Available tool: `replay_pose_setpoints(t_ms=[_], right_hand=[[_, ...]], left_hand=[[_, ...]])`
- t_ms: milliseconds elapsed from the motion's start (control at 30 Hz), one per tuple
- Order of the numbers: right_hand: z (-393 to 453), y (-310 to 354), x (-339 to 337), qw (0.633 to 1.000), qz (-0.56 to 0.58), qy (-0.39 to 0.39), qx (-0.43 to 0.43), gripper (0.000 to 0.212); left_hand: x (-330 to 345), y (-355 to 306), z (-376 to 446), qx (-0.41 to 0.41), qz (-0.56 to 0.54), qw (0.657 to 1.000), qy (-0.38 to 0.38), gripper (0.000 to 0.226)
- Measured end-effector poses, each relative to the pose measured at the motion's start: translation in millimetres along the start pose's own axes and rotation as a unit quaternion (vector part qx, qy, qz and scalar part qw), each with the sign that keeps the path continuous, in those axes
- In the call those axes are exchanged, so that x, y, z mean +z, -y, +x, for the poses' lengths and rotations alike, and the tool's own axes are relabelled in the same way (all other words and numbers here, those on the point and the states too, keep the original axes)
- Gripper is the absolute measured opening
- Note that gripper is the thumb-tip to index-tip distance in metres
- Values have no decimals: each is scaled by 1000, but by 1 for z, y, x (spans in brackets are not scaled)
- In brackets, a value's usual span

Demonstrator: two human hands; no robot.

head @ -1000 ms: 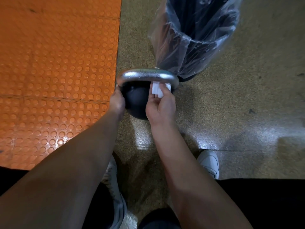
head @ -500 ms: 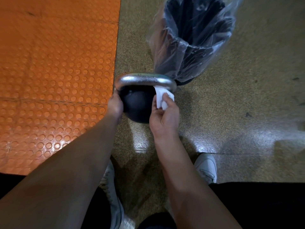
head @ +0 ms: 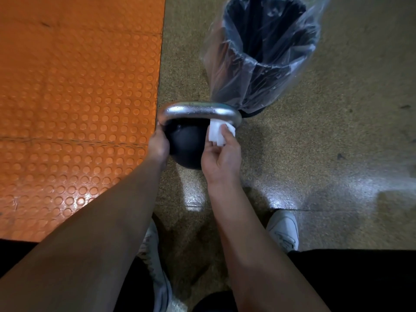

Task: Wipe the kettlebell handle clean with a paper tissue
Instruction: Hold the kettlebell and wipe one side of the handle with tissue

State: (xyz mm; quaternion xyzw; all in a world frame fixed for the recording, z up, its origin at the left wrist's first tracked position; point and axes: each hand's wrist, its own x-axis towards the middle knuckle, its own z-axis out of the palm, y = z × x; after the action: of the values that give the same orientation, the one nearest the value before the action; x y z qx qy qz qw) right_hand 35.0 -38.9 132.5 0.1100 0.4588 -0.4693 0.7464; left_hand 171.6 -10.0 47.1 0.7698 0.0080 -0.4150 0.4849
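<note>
A black kettlebell (head: pixel 188 146) with a silver handle (head: pixel 198 110) stands on the speckled floor in front of me. My left hand (head: pixel 158 144) holds its left side where the handle meets the ball; the fingers are hidden behind it. My right hand (head: pixel 221 157) pinches a folded white paper tissue (head: pixel 216 132) and presses it against the right leg of the handle, just under the bend.
A dark bin (head: pixel 265 50) lined with a clear plastic bag stands just behind the kettlebell, to the right. An orange studded mat (head: pixel 74 97) covers the floor on the left. My white shoes (head: pixel 283 228) are below, near my knees.
The tissue has shifted slightly along the right leg of the handle with my right hand. My left hand has kept its hold on the left side.
</note>
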Motion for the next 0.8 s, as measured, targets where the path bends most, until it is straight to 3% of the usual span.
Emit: replay_pose_setpoints(t_ms=[267, 433, 567, 733, 800], right_hand=[[-7, 10, -3, 999, 35, 0, 1, 17], [0, -1, 7, 1000, 29, -5, 1, 26], [-11, 9, -3, 999, 50, 8, 9, 18], [-6, 3, 5, 1000, 23, -6, 15, 28], [-7, 3, 10, 1000, 16, -4, 16, 23]], left_hand=[[0, 3, 2, -2, -4, 1000, 8, 54], [1, 1, -1, -4, -15, 1000, 17, 56], [-1, 3, 2, -2, -13, 1000, 27, 60], [-1, 2, 2, -6, -6, 1000, 15, 59], [1, 2, 1, -6, -16, 1000, 13, 57]])
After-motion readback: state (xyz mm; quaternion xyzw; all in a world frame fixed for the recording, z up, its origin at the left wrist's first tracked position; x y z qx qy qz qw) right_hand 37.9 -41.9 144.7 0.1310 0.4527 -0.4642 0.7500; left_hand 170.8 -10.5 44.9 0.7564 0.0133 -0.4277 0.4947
